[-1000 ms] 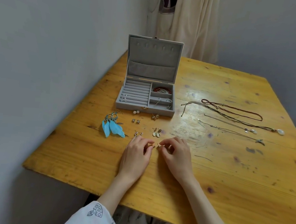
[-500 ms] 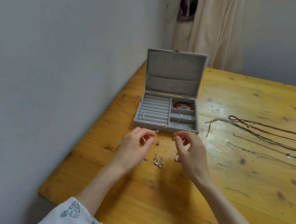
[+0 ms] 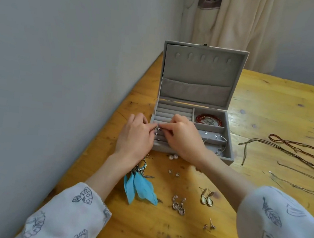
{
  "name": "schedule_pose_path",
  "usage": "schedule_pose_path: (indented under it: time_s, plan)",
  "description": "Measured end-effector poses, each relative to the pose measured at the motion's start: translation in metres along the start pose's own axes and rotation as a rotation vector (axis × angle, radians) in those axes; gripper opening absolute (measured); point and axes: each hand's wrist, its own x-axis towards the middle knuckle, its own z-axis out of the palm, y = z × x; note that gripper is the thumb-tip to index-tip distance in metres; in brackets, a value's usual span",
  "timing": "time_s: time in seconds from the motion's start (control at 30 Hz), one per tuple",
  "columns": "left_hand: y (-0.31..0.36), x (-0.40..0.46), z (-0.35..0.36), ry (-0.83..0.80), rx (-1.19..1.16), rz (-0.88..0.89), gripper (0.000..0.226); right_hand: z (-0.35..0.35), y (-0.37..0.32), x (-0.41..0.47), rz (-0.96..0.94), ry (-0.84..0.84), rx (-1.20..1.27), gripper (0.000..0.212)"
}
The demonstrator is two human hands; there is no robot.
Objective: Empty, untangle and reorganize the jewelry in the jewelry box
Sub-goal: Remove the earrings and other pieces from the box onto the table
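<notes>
The grey jewelry box (image 3: 225, 156) stands open on the wooden table (image 3: 269, 102), lid upright. My left hand (image 3: 136, 136) and my right hand (image 3: 183, 136) meet over the ring rolls at the box's left side and pinch a small stud earring (image 3: 158, 127) between their fingertips. Other small studs sit in the rolls just below. A red bead bracelet (image 3: 209, 118) lies in the upper right compartment, a silver chain (image 3: 215, 139) in the lower one.
In front of the box lie blue feather earrings (image 3: 139, 189), pearl studs (image 3: 173, 156), drop earrings (image 3: 207, 197), silver dangle earrings (image 3: 178, 205) and small studs (image 3: 210, 224). Cord necklaces (image 3: 287, 148) stretch along the right. A grey wall runs along the table's left edge.
Both hands moved from the table in front of the box up and forward to the ring rolls, carrying the small earring. The camera came closer to the box.
</notes>
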Motion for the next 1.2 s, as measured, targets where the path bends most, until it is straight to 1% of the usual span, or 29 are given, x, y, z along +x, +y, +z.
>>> schedule_pose_path:
  time_s: [0.07,0.13,0.27,0.37,0.47,0.57,0.63,0.7,0.8,0.87,0.93,1.0,1.07,1.13,1.2]
  plan:
    - [0.002,-0.003,-0.001,0.060,0.018,0.013,0.026,0.001,0.000,-0.003,-0.068,0.003,-0.066,0.029]
    - [0.004,-0.004,-0.002,0.088,0.039,0.024,0.023,0.000,-0.002,-0.003,-0.093,0.001,-0.072,0.028]
    - [0.006,0.000,-0.005,0.085,0.038,-0.014,0.021,0.002,-0.007,0.000,0.019,0.027,0.001,0.025]
    - [0.005,0.003,-0.005,0.050,0.028,-0.043,0.021,0.005,-0.012,0.004,0.081,0.040,0.043,0.020]
    - [0.004,0.006,-0.005,-0.009,-0.024,-0.084,0.022,0.002,-0.015,0.012,0.177,-0.015,0.135,0.017]
    - [0.005,0.007,-0.006,-0.054,-0.040,-0.102,0.022,-0.003,-0.017,0.016,0.215,-0.082,0.125,0.017]
    - [0.009,0.005,-0.009,-0.050,-0.041,-0.119,0.022,-0.006,-0.019,0.014,0.224,-0.070,0.144,0.017]
    - [0.013,0.001,-0.014,-0.023,-0.041,-0.139,0.020,-0.012,-0.019,0.008,0.243,-0.014,0.196,0.015]
    - [0.022,-0.015,-0.022,0.008,-0.041,-0.128,0.019,-0.027,-0.014,-0.014,0.249,0.071,0.256,0.012]
    - [0.030,-0.034,-0.028,0.021,-0.086,-0.114,0.018,-0.036,-0.013,-0.040,0.250,0.109,0.294,0.008]
    - [0.040,-0.060,-0.033,0.036,-0.156,-0.106,0.015,-0.041,-0.017,-0.072,0.258,0.121,0.310,0.005]
    - [0.051,-0.091,-0.033,0.022,-0.228,-0.097,0.011,-0.041,-0.024,-0.107,0.255,0.110,0.321,0.009]
    - [0.059,-0.123,-0.028,-0.018,-0.288,-0.105,0.008,-0.036,-0.034,-0.143,0.237,0.117,0.300,0.008]
    - [0.064,-0.152,-0.022,-0.061,-0.316,-0.118,0.007,-0.030,-0.042,-0.172,0.217,0.132,0.234,0.002]
    - [0.065,-0.172,-0.017,-0.068,-0.334,-0.133,0.007,-0.024,-0.049,-0.191,0.213,0.137,0.161,0.002]
